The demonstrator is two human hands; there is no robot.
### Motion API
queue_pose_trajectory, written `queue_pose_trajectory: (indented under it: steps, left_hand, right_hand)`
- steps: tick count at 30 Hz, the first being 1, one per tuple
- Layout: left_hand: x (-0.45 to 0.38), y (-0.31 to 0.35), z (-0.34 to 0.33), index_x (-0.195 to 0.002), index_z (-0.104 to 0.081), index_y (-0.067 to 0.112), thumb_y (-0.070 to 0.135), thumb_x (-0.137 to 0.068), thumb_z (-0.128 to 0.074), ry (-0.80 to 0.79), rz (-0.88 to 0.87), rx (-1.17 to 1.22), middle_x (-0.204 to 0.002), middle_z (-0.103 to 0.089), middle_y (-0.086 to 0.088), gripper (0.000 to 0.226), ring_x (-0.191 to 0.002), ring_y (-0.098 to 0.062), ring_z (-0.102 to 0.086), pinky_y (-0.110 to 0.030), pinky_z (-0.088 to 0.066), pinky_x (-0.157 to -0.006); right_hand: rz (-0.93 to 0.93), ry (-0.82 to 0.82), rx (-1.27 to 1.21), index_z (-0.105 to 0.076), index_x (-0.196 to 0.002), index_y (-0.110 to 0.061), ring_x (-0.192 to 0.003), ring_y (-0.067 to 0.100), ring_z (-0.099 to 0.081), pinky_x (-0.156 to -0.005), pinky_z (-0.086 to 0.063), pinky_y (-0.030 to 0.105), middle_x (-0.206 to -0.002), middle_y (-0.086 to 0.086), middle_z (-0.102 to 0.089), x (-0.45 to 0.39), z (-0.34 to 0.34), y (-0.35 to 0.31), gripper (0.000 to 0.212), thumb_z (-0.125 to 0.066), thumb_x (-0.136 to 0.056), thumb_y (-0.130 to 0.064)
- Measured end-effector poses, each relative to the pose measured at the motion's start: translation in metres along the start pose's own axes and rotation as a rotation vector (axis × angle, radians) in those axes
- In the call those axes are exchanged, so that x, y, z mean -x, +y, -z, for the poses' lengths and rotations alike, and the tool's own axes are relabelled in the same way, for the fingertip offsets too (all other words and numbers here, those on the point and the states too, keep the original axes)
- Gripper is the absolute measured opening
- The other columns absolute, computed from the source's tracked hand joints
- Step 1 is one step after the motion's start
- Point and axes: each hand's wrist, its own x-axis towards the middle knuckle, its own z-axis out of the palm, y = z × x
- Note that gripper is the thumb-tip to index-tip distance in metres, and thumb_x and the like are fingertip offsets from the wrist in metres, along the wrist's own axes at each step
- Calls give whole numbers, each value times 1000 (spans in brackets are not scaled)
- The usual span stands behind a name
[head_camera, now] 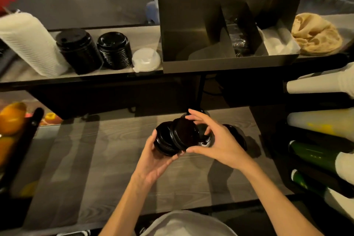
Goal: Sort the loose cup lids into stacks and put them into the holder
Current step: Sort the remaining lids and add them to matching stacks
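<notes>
The left hand (153,157) gripped a short stack of black lids (164,140); the right hand (216,140) pinched one black lid (184,134) above the table (95,149).

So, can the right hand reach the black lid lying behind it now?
Probably not yet: the right hand already pinches a black lid, though nothing blocks the lid behind it.

Above the wood-grain tabletop (115,149), the left hand (155,157) cups a short stack of black lids (164,139) from below, while the right hand (220,145) pinches a single black lid (184,136), tilted on edge against that stack. More black lids (236,136) lie behind the right hand. On the shelf (145,38) stand two black lid stacks (95,49), beside the metal holder (228,61).
</notes>
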Motion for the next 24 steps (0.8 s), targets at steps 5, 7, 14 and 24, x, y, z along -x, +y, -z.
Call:
queue_pose_trajectory:
  steps: [5,7,14,24]
  left_hand:
    - [15,16,17,-119,-77,11,46,-48,-102,-17,8,-53,-133,-65,-25,82,-120,-40,-67,-51,-59,-93]
    - [20,25,21,-124,-74,10,45,-54,-100,-37,-5,-49,-137,-62,-27,83,-126,-44,-61,-54,-58,-96]
    - [33,48,35,-127,-73,12,55,-59,-95,-66,-10,-125,-139,-61,-27,84,-125,-44,-62,-57,-57,-96]
    - [36,69,35,-148,-48,15,71,-87,-46,-35,-41,-378,-140,-63,-20,83,-131,-37,-59,-50,-50,-108]
  right_hand:
    - [49,-54,50,-36,-155,-39,-135,5,-49,-94,-43,19,-145,-27,-51,-17,-18,-28,96,-91,-77,-34]
    - [54,-57,63,-36,-155,-40,-137,3,-47,-98,-42,24,-145,-28,-51,-23,-26,-38,94,-90,-77,-33]
    - [78,-220,155,-29,-158,-41,-137,-10,-39,-107,-32,18,-148,-34,-45,-39,-37,-63,98,-87,-81,-25]
    - [121,-287,247,-42,-149,-51,-145,-8,-29,-119,-31,26,-151,-35,-30,-58,-51,-79,84,-87,-80,-34]
